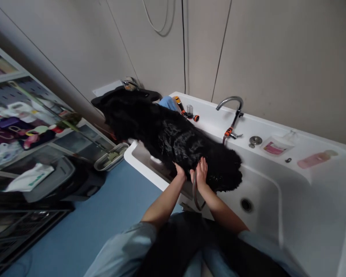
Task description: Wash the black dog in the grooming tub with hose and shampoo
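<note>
Black dog [187, 142]: positioned lengthwise over the left part of the white tub [308, 207], with a wet sheen on its coat. Shelving unit [5, 78]: stands left of the tub, separated from it by blue floor [103, 223]. Faucet [233, 100]: mounted on the tub's rear ledge. Hose [194, 192]: runs at the tub's front rim, passing between the thumb and palm of the right hand [201, 172]. That hand lies on the dog's side, fingers extended and close together; whether it grips the hose cannot be told. Left hand [179, 172]: against the dog near the tub's front rim; its fingers are partly hidden, their state indeterminable. Pink bottle [315, 159]: lies toward the tub's right rear corner. Drain [246, 205]: in the tub's floor.
</note>
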The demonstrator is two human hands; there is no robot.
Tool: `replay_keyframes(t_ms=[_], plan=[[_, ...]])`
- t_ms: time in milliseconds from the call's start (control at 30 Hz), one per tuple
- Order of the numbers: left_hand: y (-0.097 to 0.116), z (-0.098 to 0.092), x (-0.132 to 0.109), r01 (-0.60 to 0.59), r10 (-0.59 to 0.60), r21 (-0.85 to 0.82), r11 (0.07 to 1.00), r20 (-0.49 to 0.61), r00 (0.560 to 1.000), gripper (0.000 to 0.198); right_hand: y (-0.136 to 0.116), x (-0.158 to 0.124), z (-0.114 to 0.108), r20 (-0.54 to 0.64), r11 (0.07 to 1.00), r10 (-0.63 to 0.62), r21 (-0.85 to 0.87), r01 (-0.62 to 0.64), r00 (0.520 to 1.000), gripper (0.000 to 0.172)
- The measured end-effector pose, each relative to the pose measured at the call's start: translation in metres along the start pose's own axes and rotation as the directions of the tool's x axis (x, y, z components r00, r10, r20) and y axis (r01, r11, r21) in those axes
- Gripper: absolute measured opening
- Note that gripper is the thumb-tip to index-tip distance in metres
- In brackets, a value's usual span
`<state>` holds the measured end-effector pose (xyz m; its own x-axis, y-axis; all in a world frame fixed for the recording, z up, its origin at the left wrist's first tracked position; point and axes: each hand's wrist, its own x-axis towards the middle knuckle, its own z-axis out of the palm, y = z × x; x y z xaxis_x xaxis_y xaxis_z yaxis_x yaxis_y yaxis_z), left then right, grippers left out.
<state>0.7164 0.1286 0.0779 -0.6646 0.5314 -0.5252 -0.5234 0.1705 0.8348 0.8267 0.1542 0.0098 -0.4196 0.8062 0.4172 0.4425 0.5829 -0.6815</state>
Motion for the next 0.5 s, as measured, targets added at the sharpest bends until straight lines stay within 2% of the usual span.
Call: replay_keyframes(t_ms=[67,133,200,233,267,300,333,367,400,500], plan=[[-0.01,-0.002,-0.017,0.209,-0.185,-0.145,0.967,0.161,0.969,0.108,0.006,-0.02,-0.012,0.074,0.992,-0.119,-0.022,0.121,0.99,0.056],[-0.03,0.0,-0.036,0.398,-0.335,-0.15,0.905,0.326,0.884,0.114,0.032,-0.034,-0.044,0.059,0.99,-0.119,-0.068,0.123,0.991,0.054],[-0.05,0.007,-0.053,0.519,-0.432,-0.11,0.848,0.425,0.795,0.114,0.062,-0.034,-0.09,-0.104,0.989,0.03,-0.142,-0.045,0.994,0.06],[-0.057,0.012,-0.061,0.542,-0.453,-0.087,0.836,0.448,0.771,0.109,0.072,-0.028,-0.113,-0.223,0.971,0.138,-0.16,-0.176,0.965,0.064],[-0.062,0.018,-0.068,0.545,-0.46,-0.066,0.836,0.458,0.76,0.102,0.077,-0.019,-0.135,-0.317,0.943,0.237,-0.154,-0.296,0.918,0.068],[-0.063,0.025,-0.074,0.537,-0.459,-0.047,0.843,0.458,0.761,0.094,0.076,-0.008,-0.153,-0.367,0.915,0.31,-0.136,-0.381,0.877,0.071],[-0.063,0.032,-0.081,0.52,-0.453,-0.029,0.854,0.452,0.768,0.087,0.067,0.005,-0.165,-0.377,0.897,0.355,-0.118,-0.425,0.855,0.071],[-0.061,0.039,-0.087,0.496,-0.441,-0.01,0.868,0.442,0.781,0.081,0.053,0.019,-0.171,-0.336,0.9,0.366,-0.11,-0.422,0.868,0.068],[-0.058,0.046,-0.092,0.466,-0.428,0.017,0.885,0.427,0.797,0.077,0.035,0.033,-0.171,-0.278,0.919,0.336,-0.113,-0.378,0.9,0.062],[-0.052,0.059,-0.104,0.324,-0.379,0.2,0.925,0.389,0.84,0.055,-0.013,0.073,-0.146,-0.143,0.977,0.146,-0.134,-0.165,0.979,0.041]])
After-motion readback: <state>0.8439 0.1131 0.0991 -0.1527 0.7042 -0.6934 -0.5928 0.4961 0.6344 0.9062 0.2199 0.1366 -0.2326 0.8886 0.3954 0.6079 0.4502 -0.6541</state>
